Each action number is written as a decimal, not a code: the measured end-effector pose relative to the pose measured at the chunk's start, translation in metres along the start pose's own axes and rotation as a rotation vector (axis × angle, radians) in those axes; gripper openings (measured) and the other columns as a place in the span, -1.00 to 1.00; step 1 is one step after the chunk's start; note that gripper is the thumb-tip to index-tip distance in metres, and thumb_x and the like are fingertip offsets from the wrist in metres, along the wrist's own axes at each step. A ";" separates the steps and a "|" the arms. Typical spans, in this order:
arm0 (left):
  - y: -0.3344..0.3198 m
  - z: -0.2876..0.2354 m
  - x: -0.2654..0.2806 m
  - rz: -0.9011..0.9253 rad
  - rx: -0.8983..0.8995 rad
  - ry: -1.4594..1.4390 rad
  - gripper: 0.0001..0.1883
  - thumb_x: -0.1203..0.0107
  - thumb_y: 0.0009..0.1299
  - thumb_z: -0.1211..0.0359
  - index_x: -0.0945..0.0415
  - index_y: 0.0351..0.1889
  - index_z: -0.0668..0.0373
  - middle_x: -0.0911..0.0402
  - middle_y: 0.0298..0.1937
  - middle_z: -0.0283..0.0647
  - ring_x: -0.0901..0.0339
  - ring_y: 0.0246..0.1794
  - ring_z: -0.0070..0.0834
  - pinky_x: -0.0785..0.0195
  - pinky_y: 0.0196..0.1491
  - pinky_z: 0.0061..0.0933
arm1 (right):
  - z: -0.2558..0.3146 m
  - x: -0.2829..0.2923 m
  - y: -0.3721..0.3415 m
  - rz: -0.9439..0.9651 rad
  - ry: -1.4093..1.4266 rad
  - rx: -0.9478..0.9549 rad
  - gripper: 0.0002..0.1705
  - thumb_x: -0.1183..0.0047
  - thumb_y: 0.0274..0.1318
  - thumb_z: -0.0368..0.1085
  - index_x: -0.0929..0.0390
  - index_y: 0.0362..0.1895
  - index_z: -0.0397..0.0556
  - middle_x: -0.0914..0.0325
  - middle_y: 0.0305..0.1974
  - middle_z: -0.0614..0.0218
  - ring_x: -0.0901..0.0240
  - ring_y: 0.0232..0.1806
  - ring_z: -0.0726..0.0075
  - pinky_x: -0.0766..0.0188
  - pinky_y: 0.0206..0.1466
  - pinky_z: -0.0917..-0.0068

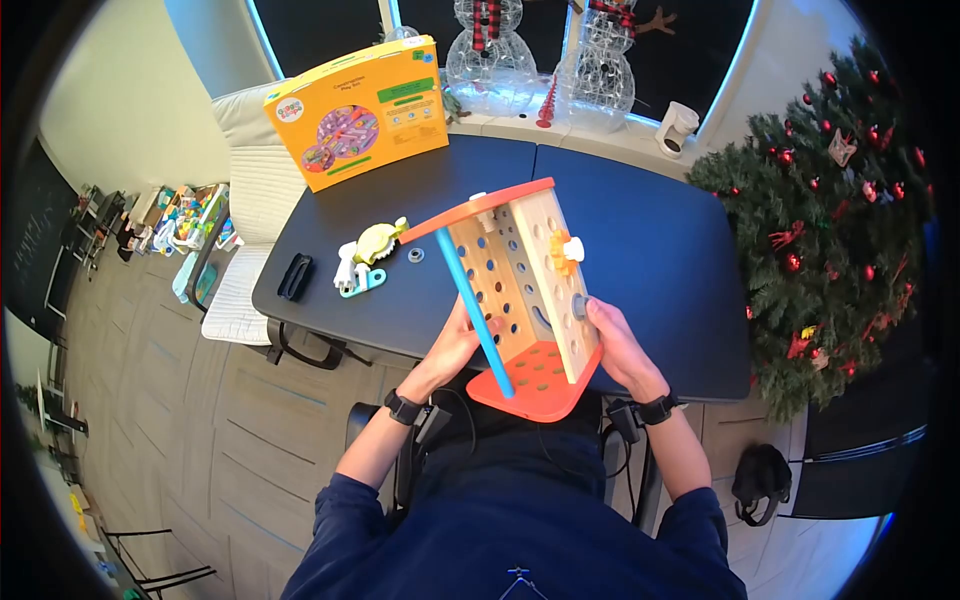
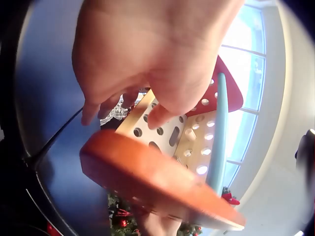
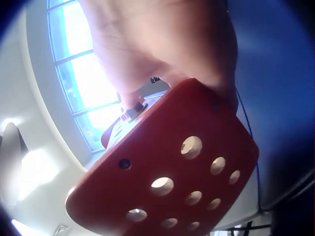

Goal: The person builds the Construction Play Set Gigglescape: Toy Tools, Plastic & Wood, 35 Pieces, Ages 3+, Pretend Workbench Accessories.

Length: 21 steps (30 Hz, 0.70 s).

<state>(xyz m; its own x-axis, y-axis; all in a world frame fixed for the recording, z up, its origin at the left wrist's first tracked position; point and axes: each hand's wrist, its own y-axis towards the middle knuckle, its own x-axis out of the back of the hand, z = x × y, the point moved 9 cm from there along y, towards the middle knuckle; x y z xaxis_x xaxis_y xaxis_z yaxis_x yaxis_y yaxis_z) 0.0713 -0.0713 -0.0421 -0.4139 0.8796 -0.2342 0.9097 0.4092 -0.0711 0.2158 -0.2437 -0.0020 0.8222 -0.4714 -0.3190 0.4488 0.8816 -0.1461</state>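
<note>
Both hands hold a wooden toy toolbox, tilted over the table's near edge. Its light wood panels [image 1: 553, 298] are full of holes, and a blue rod [image 1: 470, 290] joins two red end boards [image 3: 152, 150]. My left hand [image 1: 450, 348] grips the left perforated panel, its thumb inside the box in the left wrist view. My right hand [image 1: 622, 350] holds the right panel, with the thumb on a grey bolt head [image 1: 580, 306]; its other fingers are largely hidden. Higher on that panel sits a yellow-orange gear [image 1: 560, 262] with a white bolt [image 1: 574, 249].
The dark table [image 1: 650, 270] carries a yellow play set box [image 1: 390, 150] at the back left. Left of the toy lie a green and white toy piece [image 1: 378, 243], a turquoise piece [image 1: 365, 284], a grey ring [image 1: 416, 255] and a black case [image 1: 294, 277]. A decorated tree [image 1: 820, 230] stands right.
</note>
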 end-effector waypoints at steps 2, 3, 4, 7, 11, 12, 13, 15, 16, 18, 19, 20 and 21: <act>0.002 -0.005 0.001 -0.065 -0.078 -0.011 -0.29 -0.13 0.65 0.45 -0.08 0.70 0.19 -0.41 0.53 -0.22 -0.36 0.52 -0.43 -0.34 0.50 -0.23 | -0.014 0.004 0.004 -0.039 0.043 0.008 -0.47 0.03 0.70 0.12 -0.52 0.25 -0.11 -0.61 0.15 0.40 -0.51 0.16 0.59 -0.48 0.29 0.45; 0.002 -0.006 0.002 -0.075 -0.090 0.027 -0.30 -0.11 0.63 0.47 -0.10 0.70 0.19 -0.45 0.51 -0.22 -0.41 0.47 -0.45 -0.38 0.45 -0.27 | -0.026 0.017 0.008 -0.062 0.006 0.050 -0.51 0.12 0.73 0.14 -0.51 0.23 -0.01 -0.55 0.14 0.43 -0.48 0.16 0.58 -0.50 0.25 0.41; 0.002 -0.006 0.004 -0.085 -0.101 0.065 -0.30 -0.10 0.62 0.48 -0.13 0.70 0.19 -0.48 0.48 -0.21 -0.46 0.42 -0.47 -0.42 0.39 -0.31 | -0.025 0.019 0.004 -0.113 -0.033 0.036 -0.52 0.14 0.74 0.14 -0.51 0.21 0.00 -0.55 0.08 0.42 -0.49 0.10 0.57 -0.52 0.19 0.40; 0.003 -0.011 0.010 -0.125 -0.129 0.164 -0.30 -0.06 0.58 0.53 -0.19 0.69 0.20 -0.58 0.42 -0.19 -0.57 0.32 -0.49 -0.50 0.29 -0.36 | -0.011 0.021 -0.006 -0.228 -0.291 0.019 -0.52 0.21 0.76 0.13 -0.49 0.21 0.01 -0.56 -0.10 0.37 -0.53 -0.05 0.51 -0.55 0.02 0.39; 0.006 -0.007 0.012 -0.192 -0.135 0.287 -0.28 -0.04 0.54 0.51 -0.20 0.70 0.15 -0.69 0.33 -0.06 -0.71 0.16 -0.37 -0.58 0.21 -0.28 | 0.002 0.028 -0.014 -0.242 -0.663 0.000 -0.46 0.25 0.75 0.11 -0.46 0.34 -0.05 -0.55 -0.28 0.28 -0.53 -0.23 0.42 -0.54 -0.17 0.37; 0.007 -0.003 0.013 -0.213 -0.133 0.328 -0.27 -0.04 0.53 0.50 -0.20 0.70 0.13 -0.73 0.30 0.00 -0.76 0.08 -0.33 -0.62 0.17 -0.25 | 0.002 0.029 -0.015 -0.233 -0.668 -0.020 -0.44 0.23 0.74 0.11 -0.44 0.38 -0.07 -0.55 -0.31 0.26 -0.53 -0.27 0.40 -0.53 -0.21 0.37; -0.001 -0.023 0.004 -0.253 -0.084 0.405 -0.25 -0.04 0.51 0.48 -0.19 0.70 0.09 -0.74 0.26 0.09 -0.80 0.06 -0.21 -0.64 0.13 -0.20 | 0.005 0.024 -0.018 -0.203 -0.690 -0.076 -0.41 0.23 0.73 0.12 -0.42 0.41 -0.09 -0.57 -0.26 0.27 -0.56 -0.21 0.40 -0.54 -0.16 0.36; -0.005 -0.041 -0.004 -0.255 -0.016 0.461 -0.24 -0.05 0.50 0.48 -0.18 0.70 0.10 -0.76 0.22 0.13 -0.81 0.08 -0.09 -0.64 0.14 -0.14 | 0.015 0.011 -0.025 -0.148 -0.730 -0.192 -0.36 0.21 0.72 0.12 -0.36 0.49 -0.14 -0.62 -0.15 0.29 -0.61 -0.08 0.40 -0.56 -0.06 0.36; -0.005 -0.042 -0.006 -0.252 0.018 0.489 -0.24 -0.05 0.49 0.48 -0.18 0.70 0.10 -0.77 0.20 0.15 -0.82 0.08 -0.03 -0.64 0.14 -0.12 | 0.014 0.007 -0.023 -0.125 -0.783 -0.183 -0.31 0.15 0.68 0.15 -0.34 0.51 -0.16 -0.64 -0.05 0.18 -0.62 0.02 0.27 -0.55 0.05 0.28; -0.003 -0.037 -0.007 -0.249 -0.029 0.503 -0.23 -0.05 0.47 0.48 -0.18 0.70 0.10 -0.77 0.17 0.20 -0.79 0.12 0.09 -0.62 0.19 -0.08 | 0.007 0.002 -0.018 -0.073 -0.891 -0.163 -0.18 0.02 0.61 0.22 -0.29 0.55 -0.22 -0.66 0.13 -0.05 -0.65 0.21 0.02 -0.54 0.28 0.13; -0.001 -0.036 -0.008 -0.252 -0.056 0.510 -0.22 -0.05 0.47 0.48 -0.18 0.70 0.10 -0.77 0.16 0.23 -0.78 0.13 0.14 -0.61 0.21 -0.07 | -0.003 0.002 -0.012 0.005 -0.839 -0.062 -0.15 -0.05 0.57 0.11 -0.19 0.59 -0.28 -0.50 0.40 -0.19 -0.50 0.44 -0.15 -0.36 0.52 0.06; -0.001 -0.036 -0.008 -0.240 -0.073 0.524 -0.22 -0.06 0.46 0.48 -0.19 0.70 0.10 -0.76 0.17 0.24 -0.77 0.14 0.16 -0.60 0.21 -0.05 | -0.012 0.005 -0.008 0.013 -0.822 -0.012 -0.16 -0.07 0.56 0.06 -0.18 0.60 -0.28 -0.47 0.43 -0.19 -0.50 0.44 -0.16 -0.36 0.52 0.07; -0.001 -0.037 -0.009 -0.231 -0.091 0.537 -0.22 -0.06 0.46 0.48 -0.19 0.70 0.10 -0.76 0.17 0.25 -0.75 0.15 0.18 -0.60 0.22 -0.04 | -0.019 0.007 -0.005 0.023 -0.805 0.040 -0.17 -0.08 0.54 0.02 -0.17 0.61 -0.28 -0.45 0.45 -0.19 -0.49 0.44 -0.16 -0.36 0.53 0.07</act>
<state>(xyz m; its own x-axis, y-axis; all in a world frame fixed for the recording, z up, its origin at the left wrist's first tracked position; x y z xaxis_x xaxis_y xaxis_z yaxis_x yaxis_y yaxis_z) 0.0726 -0.0709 -0.0043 -0.5812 0.7555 0.3024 0.7976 0.6026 0.0273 0.2129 -0.2512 -0.0213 0.8246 -0.3382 0.4535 0.4282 0.8970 -0.1096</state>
